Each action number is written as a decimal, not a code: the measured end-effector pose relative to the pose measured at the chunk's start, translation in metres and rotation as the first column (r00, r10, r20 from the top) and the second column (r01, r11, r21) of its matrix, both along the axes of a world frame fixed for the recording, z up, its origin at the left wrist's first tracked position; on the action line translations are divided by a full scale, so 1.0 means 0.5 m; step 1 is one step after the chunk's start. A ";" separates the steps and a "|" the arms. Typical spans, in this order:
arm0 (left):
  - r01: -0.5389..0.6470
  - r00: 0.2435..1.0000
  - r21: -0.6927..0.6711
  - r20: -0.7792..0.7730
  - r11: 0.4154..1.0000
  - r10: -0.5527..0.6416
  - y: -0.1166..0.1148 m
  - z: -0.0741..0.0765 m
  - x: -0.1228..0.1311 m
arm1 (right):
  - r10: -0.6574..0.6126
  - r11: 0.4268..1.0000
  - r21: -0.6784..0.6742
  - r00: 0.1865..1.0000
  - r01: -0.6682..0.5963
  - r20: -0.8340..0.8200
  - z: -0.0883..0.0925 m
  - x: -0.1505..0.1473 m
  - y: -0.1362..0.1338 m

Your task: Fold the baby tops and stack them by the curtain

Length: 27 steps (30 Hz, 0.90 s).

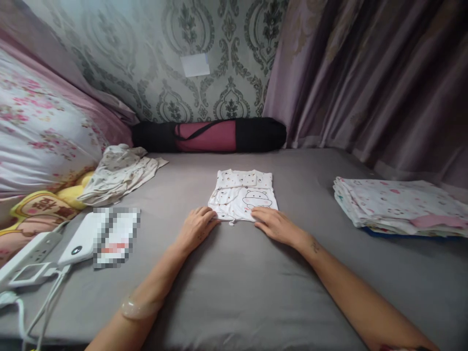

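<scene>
A small white baby shirt [237,195] with a sparse little print and a cartoon animal drawn at its lower right lies folded on the grey bed sheet. At the shirt's near left corner, my left hand [199,226] has its fingers and thumb closed on the edge. My right hand [280,226] grips the near edge toward the right, its fingers over the cloth and its thumb on the near side. A short white tie sticks out from the hem between the hands. The fabric's underside is hidden.
To the right is a stack of folded printed cloths [395,202]. Crumpled light clothes [120,175] lie at left, near a yellow plush item [44,204], a white device [86,236], a power strip [36,251] and cables. A black and maroon roll bag [208,136] lies along the wall.
</scene>
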<state>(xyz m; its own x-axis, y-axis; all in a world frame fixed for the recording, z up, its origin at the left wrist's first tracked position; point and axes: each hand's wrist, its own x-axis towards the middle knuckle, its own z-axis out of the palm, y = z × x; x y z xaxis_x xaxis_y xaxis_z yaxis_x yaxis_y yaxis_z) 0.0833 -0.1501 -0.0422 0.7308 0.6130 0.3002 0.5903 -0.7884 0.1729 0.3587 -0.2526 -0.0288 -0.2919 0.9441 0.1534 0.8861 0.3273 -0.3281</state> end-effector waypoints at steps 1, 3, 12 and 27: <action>0.026 1.000 -0.017 0.006 1.000 -0.026 0.000 0.004 -0.003 | 0.006 1.000 0.000 1.000 -0.006 0.003 0.003 0.010 -0.001; 0.076 0.997 -0.054 0.019 0.996 -0.075 0.001 0.011 -0.008 | 0.018 1.000 0.000 1.000 -0.018 0.008 0.010 0.026 -0.006; 0.220 0.973 -0.149 -0.043 0.964 -0.228 0.024 0.036 -0.014 | 0.063 0.994 -0.086 0.998 -0.062 0.007 0.018 0.056 -0.029; -0.075 0.997 -0.111 -0.035 0.991 0.072 0.043 0.041 0.046 | -0.153 0.974 0.170 0.988 0.148 0.013 -0.025 0.041 -0.001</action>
